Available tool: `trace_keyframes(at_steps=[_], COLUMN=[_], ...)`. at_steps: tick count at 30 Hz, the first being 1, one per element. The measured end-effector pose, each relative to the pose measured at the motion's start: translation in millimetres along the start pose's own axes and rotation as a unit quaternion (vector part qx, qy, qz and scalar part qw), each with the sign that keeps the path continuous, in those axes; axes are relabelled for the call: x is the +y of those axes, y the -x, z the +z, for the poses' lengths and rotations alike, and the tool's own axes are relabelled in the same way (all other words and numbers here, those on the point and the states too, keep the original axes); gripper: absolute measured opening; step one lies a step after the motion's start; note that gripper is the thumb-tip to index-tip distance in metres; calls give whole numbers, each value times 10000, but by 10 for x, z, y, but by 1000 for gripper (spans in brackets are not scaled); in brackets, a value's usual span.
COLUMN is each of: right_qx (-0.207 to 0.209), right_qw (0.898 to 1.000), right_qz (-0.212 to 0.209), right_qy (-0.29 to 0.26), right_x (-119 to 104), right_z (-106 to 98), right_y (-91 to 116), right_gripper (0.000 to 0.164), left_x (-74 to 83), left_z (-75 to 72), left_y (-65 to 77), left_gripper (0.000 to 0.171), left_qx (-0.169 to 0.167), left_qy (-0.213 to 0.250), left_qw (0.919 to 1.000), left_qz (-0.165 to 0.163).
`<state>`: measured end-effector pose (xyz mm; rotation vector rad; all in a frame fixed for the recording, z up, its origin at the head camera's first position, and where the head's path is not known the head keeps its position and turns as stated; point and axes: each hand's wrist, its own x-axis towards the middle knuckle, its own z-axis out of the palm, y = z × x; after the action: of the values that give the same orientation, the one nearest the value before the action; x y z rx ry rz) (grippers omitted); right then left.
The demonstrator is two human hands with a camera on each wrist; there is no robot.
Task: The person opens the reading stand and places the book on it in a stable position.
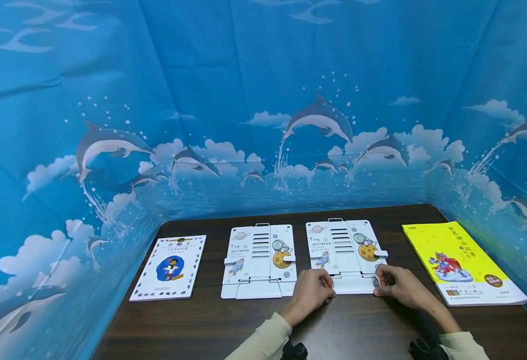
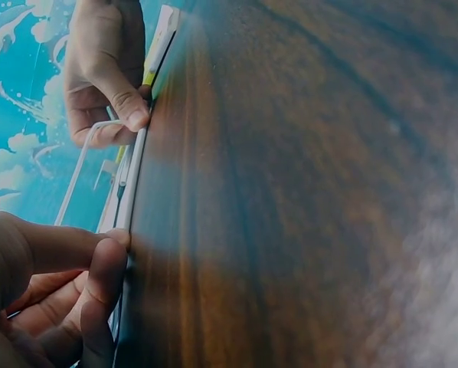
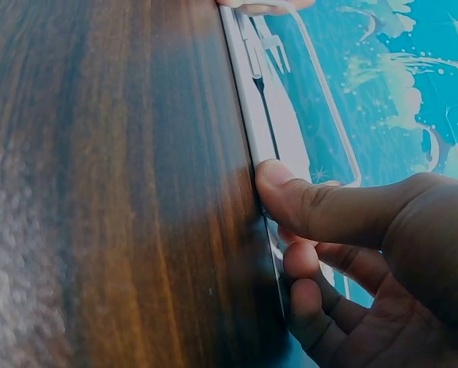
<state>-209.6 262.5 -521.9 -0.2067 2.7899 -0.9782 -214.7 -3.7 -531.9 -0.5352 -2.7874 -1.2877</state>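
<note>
Dark wooden table point(image 1: 178, 325) | white booklet point(image 1: 189, 260) | two white stands point(image 1: 242, 265) point(image 1: 347, 262) | yellow book point(image 1: 459, 250)

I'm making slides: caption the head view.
Left grip and right grip at the front corners of a white stand, between a matching stand and a yellow book.

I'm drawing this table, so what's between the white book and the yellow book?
The head view shows the left white stand, then the right white stand, with left hand and right hand touching it.
</note>
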Motion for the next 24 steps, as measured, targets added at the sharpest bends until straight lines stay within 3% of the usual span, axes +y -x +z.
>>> trace_keyframes(at_steps=[6, 11, 15, 17, 21, 24], right_qx=[5, -204, -543, -577, -202, 290], right_qw=[10000, 9997, 9980, 9962, 9952, 9962], right_qz=[-42, -120, -158, -62, 188, 344], right_qy=[59, 110, -298, -644, -942, -748], right_x=[-6, -20, -1, 7, 13, 13], right_z=[-4, -57, -196, -290, -442, -500], right_y=[-2, -10, -22, -41, -136, -262], right_gripper=[28, 30, 25, 22, 23, 26], left_x=[-1, 6, 39, 55, 75, 72], left_z=[-12, -62, -153, -212, -338, -413], left_y=[3, -8, -67, -119, -252, -366], left_gripper=[19, 17, 10, 7, 5, 9], left_qx=[-79, -370, -501, -459, -208, 20], left_qy=[4, -31, -393, -483, -456, -480], left_qw=[10000, 9991, 9965, 9962, 9982, 9987], left_qz=[15, 216, 549, 563, 329, 197])
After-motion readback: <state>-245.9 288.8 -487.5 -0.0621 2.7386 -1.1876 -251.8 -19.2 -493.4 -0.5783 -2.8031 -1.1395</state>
